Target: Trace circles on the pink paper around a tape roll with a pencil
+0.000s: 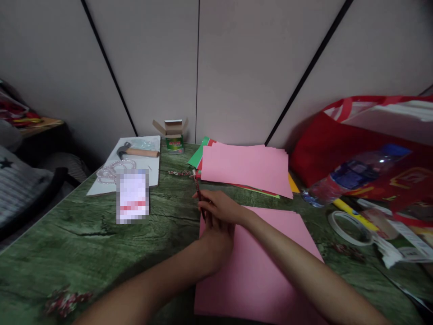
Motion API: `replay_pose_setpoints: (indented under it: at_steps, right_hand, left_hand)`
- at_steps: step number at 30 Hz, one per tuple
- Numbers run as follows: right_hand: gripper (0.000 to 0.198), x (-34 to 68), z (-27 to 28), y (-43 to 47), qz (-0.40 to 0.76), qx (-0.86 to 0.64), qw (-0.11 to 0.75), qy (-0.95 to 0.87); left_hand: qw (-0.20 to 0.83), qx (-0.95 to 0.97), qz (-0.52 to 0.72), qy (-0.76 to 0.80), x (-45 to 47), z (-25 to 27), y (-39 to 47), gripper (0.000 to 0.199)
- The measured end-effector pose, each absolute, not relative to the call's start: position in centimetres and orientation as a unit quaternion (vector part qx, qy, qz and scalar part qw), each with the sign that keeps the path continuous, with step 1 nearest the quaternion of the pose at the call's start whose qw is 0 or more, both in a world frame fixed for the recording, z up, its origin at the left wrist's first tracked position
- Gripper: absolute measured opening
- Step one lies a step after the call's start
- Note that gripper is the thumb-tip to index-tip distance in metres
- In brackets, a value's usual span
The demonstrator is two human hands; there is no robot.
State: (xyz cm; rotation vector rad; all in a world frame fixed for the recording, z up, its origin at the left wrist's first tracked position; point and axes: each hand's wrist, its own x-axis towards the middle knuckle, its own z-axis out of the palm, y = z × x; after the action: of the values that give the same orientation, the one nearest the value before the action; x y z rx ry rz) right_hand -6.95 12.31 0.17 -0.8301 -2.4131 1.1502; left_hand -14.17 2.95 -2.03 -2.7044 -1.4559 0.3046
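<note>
A pink paper sheet (pixel 267 266), apparently atop others, lies in front of me on the table. My left hand (pixel 216 243) rests over its left edge, fingers stretched forward and partly covered by the other hand. Crossing above it, my right hand (pixel 221 206) is closed around a slim dark red pencil (pixel 197 186). The pencil stands tilted at the far left corner of the sheet, its lower end hidden near the fingers. Just beyond lies a second pile of pink paper (pixel 245 164), with green, red and yellow sheets showing underneath.
To the left are a hammer (pixel 142 152), a bead string (pixel 115 171) and a blurred-out white item (pixel 132 196). An opened small box (pixel 174 142) stands by the wall. On the right are a red bag (pixel 318 140), a plastic bottle (pixel 352 176) and a tape roll (pixel 350 228).
</note>
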Motion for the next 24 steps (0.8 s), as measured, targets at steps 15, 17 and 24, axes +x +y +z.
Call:
replay_pose_setpoints:
  at_steps: [15, 17, 24]
  right_hand:
    - [0.02, -0.5, -1.0, 13.1, 0.394, -0.425, 0.45, -0.679]
    - [0.024, 2.9, -1.2, 12.1, 0.356, -0.475, 0.492, -0.637]
    - [0.028, 15.0, -3.1, 5.2, 0.207, -0.608, 0.467, -0.607]
  left_hand:
    - [0.049, -0.881, 0.077, -0.464, -14.5, -3.9, 3.3, 0.06]
    - [0.06, -0.885, 0.066, -0.457, -14.7, -3.7, 3.2, 0.061]
    - [0.075, -0.901, 0.1, -0.415, -15.3, -2.7, 3.5, 0.066]
